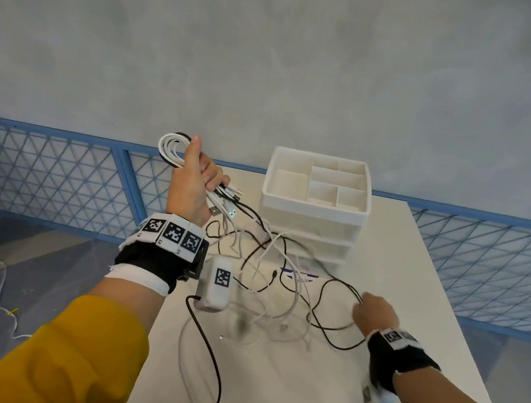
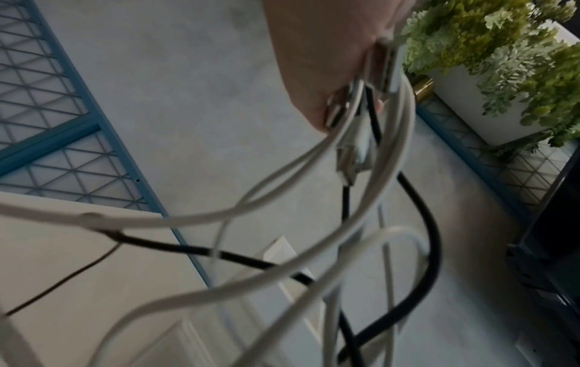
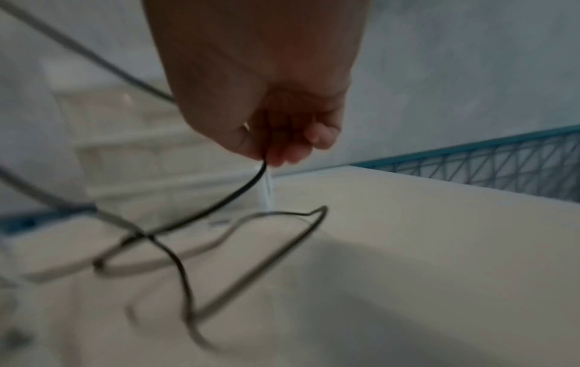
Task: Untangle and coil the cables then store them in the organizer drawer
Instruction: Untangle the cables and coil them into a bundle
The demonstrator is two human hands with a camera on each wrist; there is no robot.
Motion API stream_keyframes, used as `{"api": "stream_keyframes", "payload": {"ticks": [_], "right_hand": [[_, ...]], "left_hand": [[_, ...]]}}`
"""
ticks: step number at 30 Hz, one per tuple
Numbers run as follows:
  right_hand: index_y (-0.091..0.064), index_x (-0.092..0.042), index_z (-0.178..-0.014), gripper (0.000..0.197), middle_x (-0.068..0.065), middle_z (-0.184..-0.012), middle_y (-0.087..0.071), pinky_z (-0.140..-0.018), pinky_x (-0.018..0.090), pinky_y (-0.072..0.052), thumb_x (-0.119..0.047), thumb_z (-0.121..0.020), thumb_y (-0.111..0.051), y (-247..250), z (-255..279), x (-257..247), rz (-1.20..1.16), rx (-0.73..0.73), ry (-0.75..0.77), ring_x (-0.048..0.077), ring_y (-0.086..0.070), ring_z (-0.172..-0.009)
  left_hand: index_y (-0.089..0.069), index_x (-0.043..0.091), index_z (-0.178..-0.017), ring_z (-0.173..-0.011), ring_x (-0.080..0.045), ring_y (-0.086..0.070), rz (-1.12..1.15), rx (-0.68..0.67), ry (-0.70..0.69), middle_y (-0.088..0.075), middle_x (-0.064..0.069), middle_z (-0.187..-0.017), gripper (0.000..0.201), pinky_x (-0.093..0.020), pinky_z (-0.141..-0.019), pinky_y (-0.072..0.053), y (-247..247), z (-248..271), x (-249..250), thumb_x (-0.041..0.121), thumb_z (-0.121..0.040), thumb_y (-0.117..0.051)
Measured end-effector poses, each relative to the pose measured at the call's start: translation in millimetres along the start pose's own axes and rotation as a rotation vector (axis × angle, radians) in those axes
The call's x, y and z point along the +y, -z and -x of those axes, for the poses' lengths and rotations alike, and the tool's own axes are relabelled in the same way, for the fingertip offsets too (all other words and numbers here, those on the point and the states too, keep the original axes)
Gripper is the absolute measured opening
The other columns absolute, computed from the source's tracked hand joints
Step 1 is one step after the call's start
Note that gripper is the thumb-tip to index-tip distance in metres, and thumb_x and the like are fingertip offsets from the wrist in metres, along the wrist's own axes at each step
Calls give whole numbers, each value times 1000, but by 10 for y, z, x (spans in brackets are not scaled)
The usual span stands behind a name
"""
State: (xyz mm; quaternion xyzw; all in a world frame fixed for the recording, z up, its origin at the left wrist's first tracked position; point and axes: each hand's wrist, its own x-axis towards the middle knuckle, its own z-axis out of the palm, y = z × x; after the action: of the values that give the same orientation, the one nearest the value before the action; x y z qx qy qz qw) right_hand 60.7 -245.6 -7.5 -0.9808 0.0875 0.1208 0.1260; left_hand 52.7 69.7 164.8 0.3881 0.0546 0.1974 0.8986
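Left hand (image 1: 195, 183) grips cable bundle (image 1: 174, 148); right hand (image 3: 267, 104) pinches black cable (image 3: 219, 206); plant (image 2: 502, 49) only in left wrist view.

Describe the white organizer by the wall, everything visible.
The white organizer looks like matte white plastic: a squarish stack with an open tray on top, split by thin walls into several compartments of unequal size, all appearing empty. Below the tray sit what look like drawer tiers, apparently closed; their fronts are partly hidden by cables. It stands upright on the white table, near the far edge by the grey wall. Neither hand touches it; whether the tangled cables touch its base cannot be told.
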Motion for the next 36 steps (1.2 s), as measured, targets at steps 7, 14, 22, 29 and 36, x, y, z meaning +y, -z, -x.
{"api": "stream_keyframes", "payload": {"ticks": [7, 14, 22, 29, 36], "right_hand": [[-48, -4, -124, 36, 14, -132, -51, -95, 29, -43, -17, -90, -44, -172, -70, 433, 203, -204, -133, 27, -52, -120], [-63, -4, -102, 38, 8, -99, -54, -81, 22, -38, 9, -73, -42, 438, 275, -812, -387, 389, 693, 20, -52, -92], [-61, -10, -114, 27, 11, -105, -61, -74, 21, -35, -9, -88, -55, 432, 342, -1329, -375, 162, 991, 10, -46, -78], [-52, -12, -110, 24, -2, -71, -53, -65, 24, -38, -7, -87, -55, 394, 355, -1306, -459, 158, 860, 17, -49, -67], [-38, -5, -116, 34, 13, -75, -57, -63, 31, -37, 6, -84, -40, 82, 99, -482, -253, 109, 160, 35, -60, -80]], "left_hand": [[-36, 24, -45, -37, -9, -23, -2, 11, -13, -24, 8, -39, 52, -23, -50, -37, -3, -7, 15, 42, -92, -49], [-35, 22, -49, -37, -9, -23, -21, 0, 28, -24, 8, -39, 50, -23, -51, -38, -118, 75, -118, 41, -93, -48], [-32, 20, -52, -36, -9, -24, -49, -46, 27, -24, 7, -38, 49, -23, -50, -40, -153, 157, -129, 41, -94, -47], [-32, 21, -51, -36, -8, -24, -29, -42, 14, -24, 7, -38, 49, -24, -51, -39, -76, 132, -78, 40, -94, -46], [-34, 22, -47, -35, -8, -24, 34, -51, -27, -25, 7, -37, 51, -24, -48, -37, -20, 36, 87, 42, -93, -48]]}}
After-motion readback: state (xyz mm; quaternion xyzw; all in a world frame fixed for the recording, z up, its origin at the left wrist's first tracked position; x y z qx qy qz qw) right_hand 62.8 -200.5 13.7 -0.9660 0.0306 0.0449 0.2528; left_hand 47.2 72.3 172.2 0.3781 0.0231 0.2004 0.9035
